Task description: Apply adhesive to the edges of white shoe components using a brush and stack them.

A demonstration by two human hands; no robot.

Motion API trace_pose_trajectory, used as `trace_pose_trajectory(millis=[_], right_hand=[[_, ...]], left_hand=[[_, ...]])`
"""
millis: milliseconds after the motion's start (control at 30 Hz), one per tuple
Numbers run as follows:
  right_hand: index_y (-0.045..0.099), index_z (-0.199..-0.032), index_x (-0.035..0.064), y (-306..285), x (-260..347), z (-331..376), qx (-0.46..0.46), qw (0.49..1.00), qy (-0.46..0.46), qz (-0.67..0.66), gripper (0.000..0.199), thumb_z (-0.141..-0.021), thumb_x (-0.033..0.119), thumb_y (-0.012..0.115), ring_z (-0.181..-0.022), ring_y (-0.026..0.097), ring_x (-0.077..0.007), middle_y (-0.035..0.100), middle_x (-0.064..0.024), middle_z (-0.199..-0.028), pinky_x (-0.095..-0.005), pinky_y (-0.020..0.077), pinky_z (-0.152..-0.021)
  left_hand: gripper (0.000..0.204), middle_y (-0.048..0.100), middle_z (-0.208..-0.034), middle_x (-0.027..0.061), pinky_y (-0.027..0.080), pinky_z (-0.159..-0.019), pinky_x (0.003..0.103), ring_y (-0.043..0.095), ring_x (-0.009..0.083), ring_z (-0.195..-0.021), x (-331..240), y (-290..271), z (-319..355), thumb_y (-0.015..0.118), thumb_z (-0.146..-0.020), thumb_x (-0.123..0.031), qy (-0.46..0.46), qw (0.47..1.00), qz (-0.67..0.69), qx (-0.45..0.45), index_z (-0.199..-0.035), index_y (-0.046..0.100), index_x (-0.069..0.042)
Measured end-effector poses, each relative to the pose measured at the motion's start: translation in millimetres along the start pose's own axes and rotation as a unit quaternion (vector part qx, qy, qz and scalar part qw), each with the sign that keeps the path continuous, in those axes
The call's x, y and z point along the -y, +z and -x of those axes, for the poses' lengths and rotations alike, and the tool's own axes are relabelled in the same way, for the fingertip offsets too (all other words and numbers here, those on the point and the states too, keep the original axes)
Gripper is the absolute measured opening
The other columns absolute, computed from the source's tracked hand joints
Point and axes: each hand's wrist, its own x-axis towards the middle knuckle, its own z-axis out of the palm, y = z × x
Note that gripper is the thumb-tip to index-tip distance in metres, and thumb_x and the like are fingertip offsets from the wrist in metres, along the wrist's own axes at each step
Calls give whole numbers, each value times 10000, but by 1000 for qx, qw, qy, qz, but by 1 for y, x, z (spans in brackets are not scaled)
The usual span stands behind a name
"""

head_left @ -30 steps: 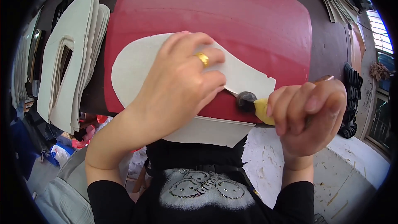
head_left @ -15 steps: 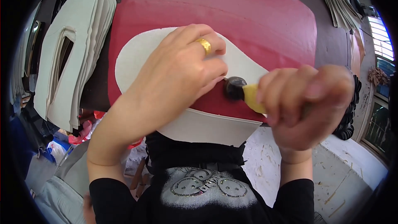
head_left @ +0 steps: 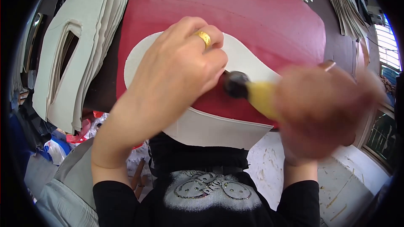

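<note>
Head view: the left hand [head_left: 176, 73], wearing a gold ring [head_left: 204, 38], lies flat with fingers curled down on a pale curved template [head_left: 248, 56], pinning it to a red sheet [head_left: 252, 12]. The right hand [head_left: 324, 109], fisted round a yellow-handled knife [head_left: 248, 90], has swung closer over the past second and now blurs with motion, which suggests the cut is advancing along the template's inner curve. Smooth, matte red material contrasts with the stiff off-white board; similar pale cut pieces [head_left: 71, 54] are stacked at left
</note>
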Motion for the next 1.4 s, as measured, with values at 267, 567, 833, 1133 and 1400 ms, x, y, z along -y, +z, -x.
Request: trace_pose_trajectory(millis=[267,567,833,1133,1400], right_hand=[[487,-971,148,12,-9,-18,-6,999,-36,5,261,-1061,252,266,-423,353,-75,324,64,-535,-264,385,-473],[495,-960,139,19,-5,-11,-19,999,-37,-8,272,-1059,253,268,-447,374,-79,342,57,-536,-264,401,-513],[492,-927,128,24,4,3,-26,999,-18,-30,301,-1058,291,275,-456,390,-86,355,49,-521,-256,422,-569],[485,-906,124,30,2,9,-54,998,4,-45,318,-1058,318,284,-457,401,-92,366,42,-511,-251,432,-594],[468,-924,138,42,-4,-7,-83,996,-11,-23,278,-1060,313,301,-436,395,-97,371,42,-517,-254,408,-530]], left_hand=[[111,620,-956,21,487,-788,341,603,229,-945,1,3,8,684,-707,22,-23,998,-19,-58,-764,615,-42],[79,597,-869,48,480,-719,325,570,214,-812,1,11,15,627,-742,7,-41,986,-12,-163,-716,560,-27],[81,649,-933,33,502,-811,324,631,242,-990,14,-3,8,669,-730,22,25,989,137,39,-774,612,-17],[54,655,-935,33,497,-819,327,625,228,-1003,-5,1,20,655,-737,9,-38,996,38,-72,-747,610,-18],[55,642,-949,23,477,-813,343,598,219,-983,-3,7,26,648,-746,-28,-37,992,46,-109,-725,597,-24]])
